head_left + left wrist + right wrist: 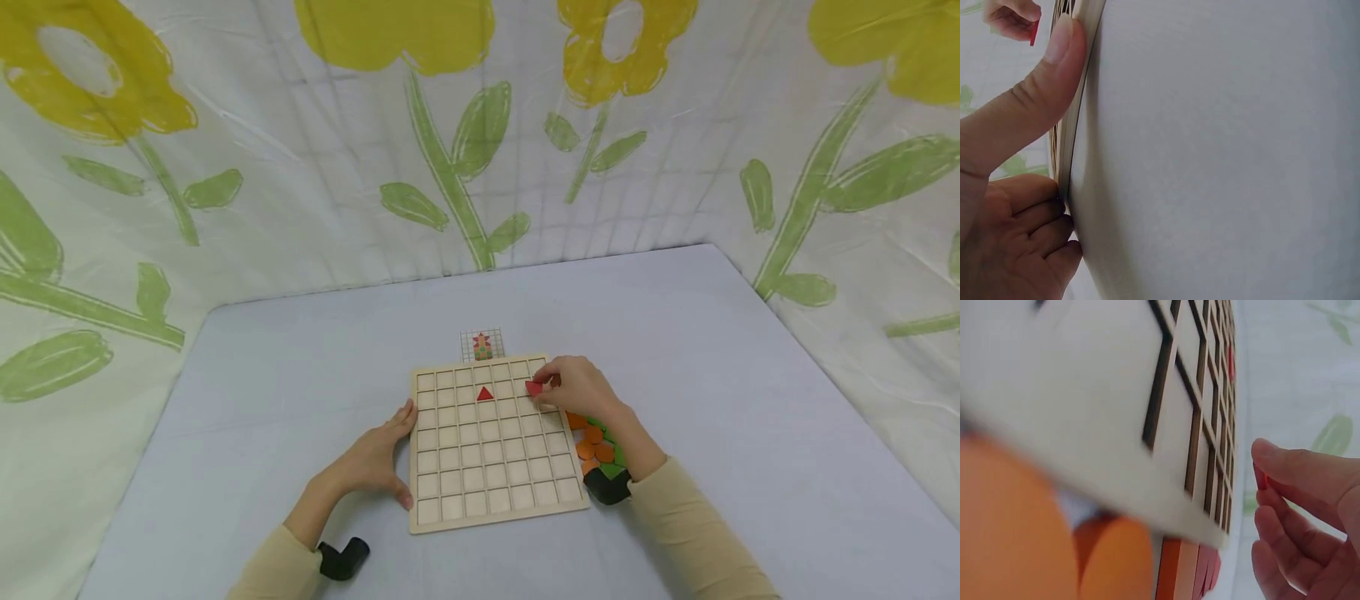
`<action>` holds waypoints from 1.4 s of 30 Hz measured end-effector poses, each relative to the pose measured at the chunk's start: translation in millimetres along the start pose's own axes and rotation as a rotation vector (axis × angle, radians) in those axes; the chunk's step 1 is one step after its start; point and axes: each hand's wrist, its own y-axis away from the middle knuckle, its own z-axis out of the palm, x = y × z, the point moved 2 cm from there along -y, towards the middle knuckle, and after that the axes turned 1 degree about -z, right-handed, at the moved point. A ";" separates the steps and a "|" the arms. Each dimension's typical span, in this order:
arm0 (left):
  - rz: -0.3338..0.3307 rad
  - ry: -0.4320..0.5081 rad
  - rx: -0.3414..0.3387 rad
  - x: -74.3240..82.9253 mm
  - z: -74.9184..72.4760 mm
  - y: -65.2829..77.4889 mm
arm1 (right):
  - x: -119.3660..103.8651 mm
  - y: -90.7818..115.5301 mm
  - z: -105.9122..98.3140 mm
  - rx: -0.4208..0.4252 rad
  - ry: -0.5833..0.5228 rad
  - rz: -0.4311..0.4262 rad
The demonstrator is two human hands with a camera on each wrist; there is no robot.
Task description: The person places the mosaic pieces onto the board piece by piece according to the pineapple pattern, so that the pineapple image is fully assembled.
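Note:
A wooden grid board (470, 433) lies flat, divided into square cells. One red triangle (485, 394) sits in a cell of an upper row. My left hand (378, 454) rests against the board's left edge, thumb and fingers spread apart along it; in the left wrist view the thumb (1063, 62) lies on the rim. Over the board's upper right, my right hand (581, 390) pinches a small red triangle tile (533, 388) between thumb and forefinger. Seen from the right wrist, this thin tile (1260, 477) is held edge-on, just off the board's surface.
Behind the board lies a small pattern card (482, 344) with a coloured figure on a grid. Orange tiles (594, 435) and green tiles (611, 471) are piled along the board's right side, partly under the right forearm. A flower-printed curtain hangs behind the table (300, 350).

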 end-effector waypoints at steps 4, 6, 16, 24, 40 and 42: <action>0.000 0.004 0.002 0.0 -0.3 0.5 | -12.7 -5.1 7.7 -0.019 0.020 -0.023; 0.003 0.004 0.004 -0.3 -0.4 0.7 | -19.0 -7.3 12.0 -0.030 0.028 -0.043; 0.019 0.002 0.009 -0.5 -1.1 1.7 | -40.1 -21.4 36.2 -0.067 0.062 -0.139; 0.032 0.015 0.002 -0.6 -1.6 1.8 | -56.0 -29.4 53.6 -0.125 0.105 -0.164; 0.037 0.036 -0.008 -0.8 -2.1 2.2 | -64.3 -35.9 65.8 -0.165 0.105 -0.163; 0.035 0.038 -0.007 -0.2 -2.4 2.3 | -64.9 -35.8 65.6 -0.168 0.106 -0.156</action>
